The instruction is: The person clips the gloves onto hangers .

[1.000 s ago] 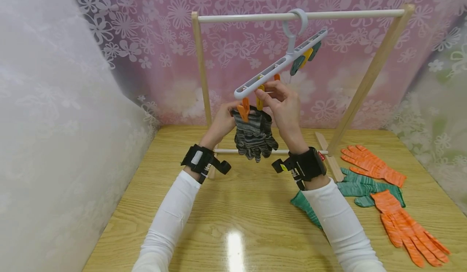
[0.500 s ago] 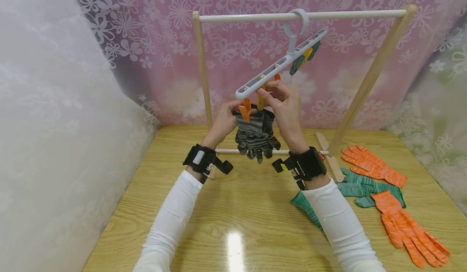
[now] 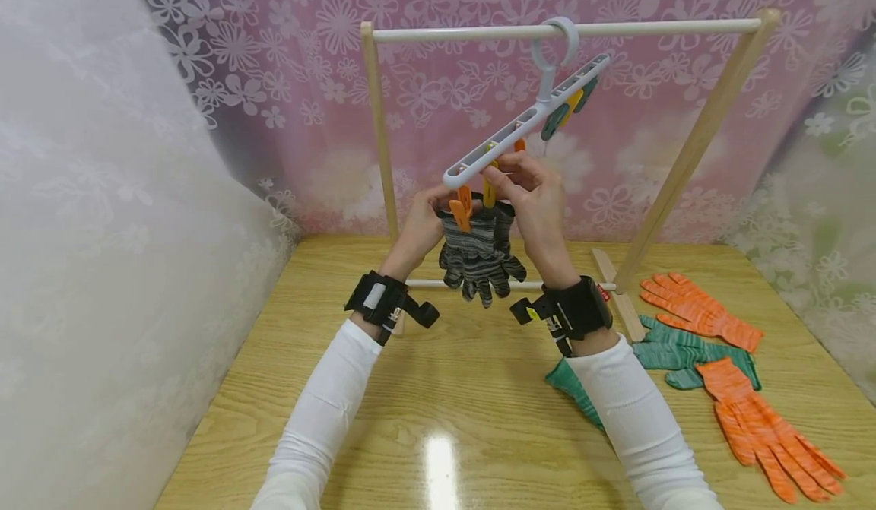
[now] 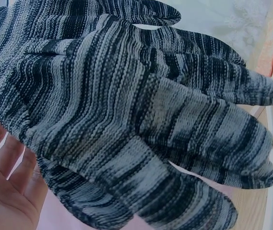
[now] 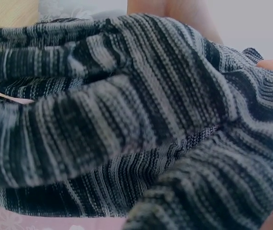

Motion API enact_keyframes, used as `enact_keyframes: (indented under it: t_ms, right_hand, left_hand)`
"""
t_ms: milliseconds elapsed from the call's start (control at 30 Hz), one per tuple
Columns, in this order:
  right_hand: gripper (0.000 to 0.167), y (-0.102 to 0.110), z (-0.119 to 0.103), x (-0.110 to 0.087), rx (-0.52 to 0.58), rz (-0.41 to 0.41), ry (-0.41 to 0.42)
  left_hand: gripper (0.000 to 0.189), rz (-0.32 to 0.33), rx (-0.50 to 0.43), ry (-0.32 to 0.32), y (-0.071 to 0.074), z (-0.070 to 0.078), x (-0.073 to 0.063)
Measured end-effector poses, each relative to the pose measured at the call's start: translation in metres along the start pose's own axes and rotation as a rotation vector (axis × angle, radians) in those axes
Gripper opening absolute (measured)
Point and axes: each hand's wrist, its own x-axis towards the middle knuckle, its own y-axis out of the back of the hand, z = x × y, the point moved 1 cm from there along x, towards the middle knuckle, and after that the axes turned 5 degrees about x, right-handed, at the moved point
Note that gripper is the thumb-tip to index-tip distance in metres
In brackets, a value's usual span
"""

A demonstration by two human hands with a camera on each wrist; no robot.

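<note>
Grey-and-black striped knit gloves (image 3: 477, 251) hang fingers-down under the near end of a pale grey clip hanger (image 3: 506, 137). An orange clothespin (image 3: 461, 215) sits over the left part of their cuff. My left hand (image 3: 417, 230) grips the cuff from the left and partly behind, its fingertips hidden by the fabric. With thumb and fingers, my right hand (image 3: 537, 200) pinches a yellow clothespin (image 3: 489, 192) at the cuff's right part. Close up, the striped gloves (image 4: 88, 100) fill the left wrist view, my left palm (image 4: 11, 187) beside them. Striped knit (image 5: 160, 86) also covers most of the right wrist view.
The hanger hooks over the white top rail (image 3: 452, 35) of a wooden stand (image 3: 698, 145). Green and yellow clothespins (image 3: 565, 113) hang at its far end. Orange gloves (image 3: 766, 426) and green gloves (image 3: 677, 352) lie on the wooden table (image 3: 411, 419) at right.
The hanger has turned slightly, its near end shifting a little right. The striped gloves' fingers have swung slightly to the right. Both hands keep their holds almost in place.
</note>
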Motion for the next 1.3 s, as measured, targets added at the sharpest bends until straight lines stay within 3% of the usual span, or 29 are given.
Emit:
enact_keyframes:
  t_ms: [200, 467, 700, 1167, 1300]
  right_hand:
    - [0.026, 0.0013, 0.0013, -0.0007, -0.009, 0.011, 0.000]
    - [0.024, 0.0021, 0.0012, -0.0009, 0.009, 0.017, -0.007]
    - [0.020, 0.0030, 0.0014, -0.0018, 0.028, 0.025, -0.009]
    - [0.028, 0.0061, 0.0003, -0.0005, 0.010, -0.029, 0.002]
    - [0.030, 0.0077, 0.0002, -0.0017, -0.013, -0.037, -0.008]
  left_hand:
    - [0.032, -0.020, -0.097, -0.037, -0.0030, 0.0002, -0.0003]
    - [0.032, 0.005, -0.111, -0.042, -0.0047, 0.0008, -0.0010]
    - [0.036, 0.021, -0.178, -0.057, -0.0061, 0.0046, -0.0020]
    - [0.038, -0.006, -0.202, -0.042, -0.0038, 0.0060, 0.0002]
    - [0.037, -0.008, -0.170, -0.037, -0.0039, 0.0046, 0.0008]
